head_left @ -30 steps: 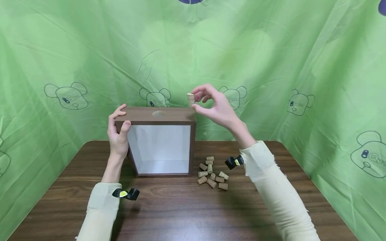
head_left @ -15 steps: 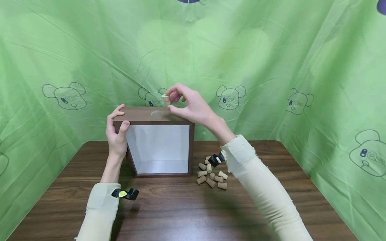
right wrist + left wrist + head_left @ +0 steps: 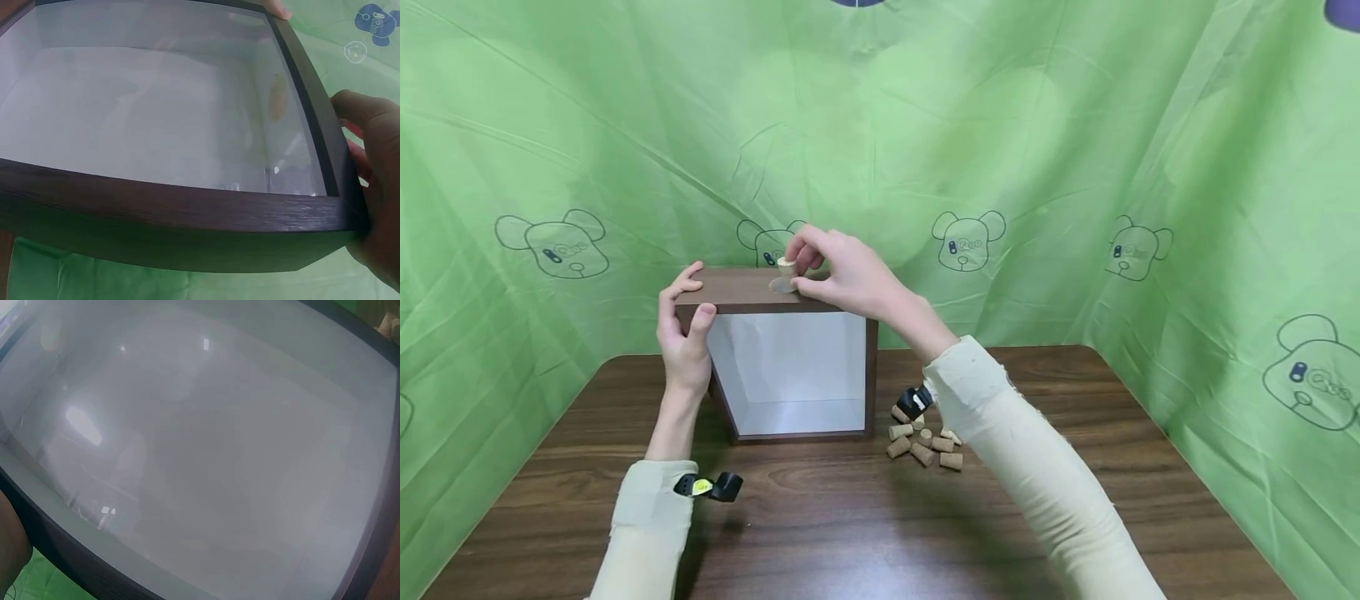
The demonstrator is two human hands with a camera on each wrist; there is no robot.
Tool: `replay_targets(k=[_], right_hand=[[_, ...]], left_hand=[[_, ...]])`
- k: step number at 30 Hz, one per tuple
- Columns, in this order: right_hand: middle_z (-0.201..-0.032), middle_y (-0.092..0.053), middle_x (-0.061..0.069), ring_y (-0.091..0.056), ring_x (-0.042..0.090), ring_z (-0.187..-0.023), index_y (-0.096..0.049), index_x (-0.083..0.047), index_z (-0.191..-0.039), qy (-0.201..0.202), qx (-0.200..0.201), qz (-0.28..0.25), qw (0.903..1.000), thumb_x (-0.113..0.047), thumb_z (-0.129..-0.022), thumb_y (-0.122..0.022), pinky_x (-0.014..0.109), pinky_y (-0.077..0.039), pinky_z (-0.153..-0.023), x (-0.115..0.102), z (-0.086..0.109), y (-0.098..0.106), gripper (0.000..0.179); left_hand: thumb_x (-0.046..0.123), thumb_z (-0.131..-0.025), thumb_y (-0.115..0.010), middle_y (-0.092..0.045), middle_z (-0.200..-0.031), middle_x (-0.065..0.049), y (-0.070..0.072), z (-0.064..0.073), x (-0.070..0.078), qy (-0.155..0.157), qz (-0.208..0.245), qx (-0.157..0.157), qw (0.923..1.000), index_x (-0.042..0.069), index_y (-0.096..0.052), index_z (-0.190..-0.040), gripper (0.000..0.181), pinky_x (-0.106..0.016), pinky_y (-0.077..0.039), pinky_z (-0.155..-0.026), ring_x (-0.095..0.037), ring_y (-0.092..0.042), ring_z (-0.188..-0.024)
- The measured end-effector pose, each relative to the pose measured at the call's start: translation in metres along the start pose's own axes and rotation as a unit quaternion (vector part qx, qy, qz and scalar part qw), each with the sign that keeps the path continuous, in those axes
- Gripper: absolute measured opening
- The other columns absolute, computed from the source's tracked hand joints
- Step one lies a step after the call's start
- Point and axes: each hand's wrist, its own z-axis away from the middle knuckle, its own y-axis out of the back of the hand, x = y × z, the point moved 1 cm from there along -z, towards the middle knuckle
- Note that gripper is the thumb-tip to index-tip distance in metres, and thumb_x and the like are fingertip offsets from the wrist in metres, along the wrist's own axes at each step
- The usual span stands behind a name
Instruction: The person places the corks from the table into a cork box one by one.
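Note:
A brown shadow box frame (image 3: pixel 871 375) with a clear front pane and white inside stands upright on the table. My left hand (image 3: pixel 687 350) grips its upper left corner, thumb on the front edge, fingers over the top. Between thumb and fingers my right hand (image 3: pixel 853 271) pinches a cork (image 3: pixel 786 268), held right at the round hole (image 3: pixel 780 286) in the box's top. Through the pane the right wrist view shows that hole (image 3: pixel 277 97), with part of the right hand (image 3: pixel 375 156) beside the frame; the cork is hidden there. The left wrist view is filled by the pane (image 3: pixel 219 456).
Several loose corks (image 3: pixel 922 452) lie in a pile on the wooden table (image 3: pixel 820 517), right of the box. The right wrist camera (image 3: pixel 914 402) hangs over part of them. A green curtain (image 3: pixel 1037 150) surrounds the table at the back and sides.
My right hand has carried the cork leftward over the box's top and lowered it to the hole. The left hand keeps its grip on the corner.

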Motion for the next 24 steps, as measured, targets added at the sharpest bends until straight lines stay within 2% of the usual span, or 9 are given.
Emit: replay_targets(k=[4, 10, 17, 24], right_hand=[[-0.094, -0.071, -0.008, -0.06, 0.015, -0.096, -0.06, -0.017, -0.11, -0.011, -0.002, 0.027, 0.9996, -0.021, -0.09, -0.071, 0.032, -0.044, -0.087, -0.001, 0.0, -0.001, 0.023], [-0.095, -0.072, -0.009, -0.059, 0.011, -0.096, -0.065, -0.017, -0.107, -0.019, -0.009, 0.053, 0.9984, -0.023, -0.091, -0.071, 0.032, -0.042, -0.09, -0.001, 0.0, -0.002, 0.018], [-0.098, -0.072, -0.004, -0.065, 0.013, -0.097, -0.067, -0.012, -0.109, -0.013, 0.002, 0.04, 0.9991, -0.021, -0.092, -0.068, 0.035, -0.043, -0.1, -0.002, 0.006, 0.005, 0.019], [-0.104, -0.07, -0.004, -0.062, 0.012, -0.1, -0.067, -0.013, -0.109, -0.029, 0.03, 0.027, 0.9988, -0.022, -0.094, -0.065, 0.031, -0.042, -0.099, 0.005, 0.02, 0.019, 0.018]], left_hand=[[0.02, -0.09, -0.064, -0.051, -0.142, -0.025, 0.0, 0.0, -0.001, 0.0, 0.0, 0.001, 1.0, -0.013, -0.05, -0.118, 0.045, -0.032, -0.023, -0.112, -0.029, -0.038, -0.141], [0.019, -0.09, -0.064, -0.051, -0.142, -0.025, 0.0, 0.0, -0.002, -0.001, 0.0, 0.003, 1.0, -0.013, -0.05, -0.118, 0.045, -0.032, -0.023, -0.112, -0.029, -0.037, -0.142], [0.021, -0.089, -0.065, -0.051, -0.141, -0.026, -0.001, 0.0, -0.001, 0.0, 0.01, 0.004, 0.9999, -0.01, -0.053, -0.116, 0.043, -0.031, -0.026, -0.11, -0.029, -0.039, -0.14], [0.021, -0.089, -0.065, -0.051, -0.141, -0.027, 0.0, -0.001, 0.0, -0.003, 0.003, 0.006, 1.0, -0.011, -0.053, -0.117, 0.044, -0.031, -0.026, -0.11, -0.029, -0.04, -0.14]])
